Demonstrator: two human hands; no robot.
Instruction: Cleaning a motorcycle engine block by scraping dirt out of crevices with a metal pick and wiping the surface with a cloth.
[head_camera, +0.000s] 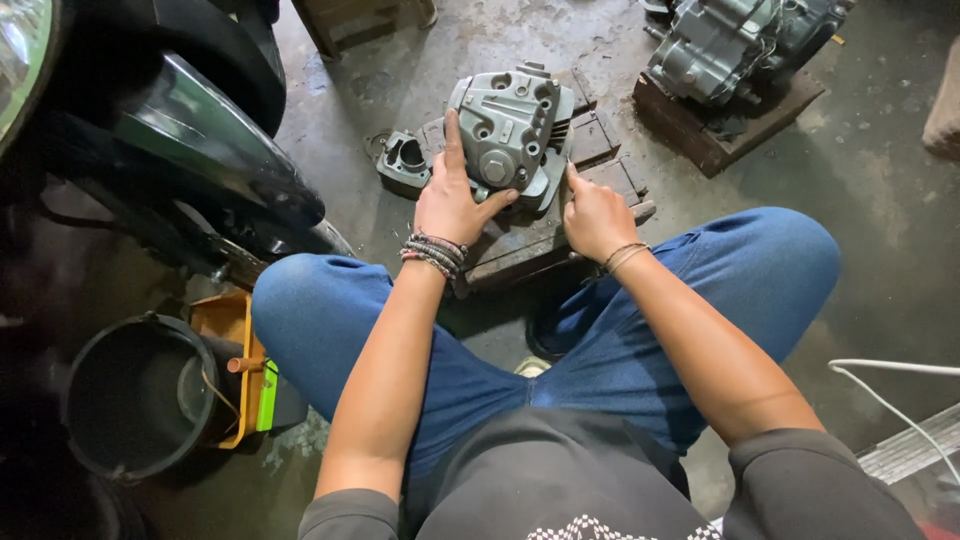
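A grey metal engine cylinder head (512, 130) rests on a dark wooden block (560, 230) on the concrete floor in front of my knees. My left hand (450, 200), with several bracelets at the wrist, lies on the head's left side, index finger stretched up along it and thumb against its lower edge. My right hand (595, 215) touches the head's right lower edge with its fingers curled. A smaller grey metal part (403, 160) lies just left of the head.
A motorcycle's front wheel and dark fender (190, 130) stand at the left. A black bucket (135, 395) and a yellow tray (232, 340) sit by my left knee. Another engine (730, 45) rests on a wooden block at the back right. White cable (880, 385) runs at the right.
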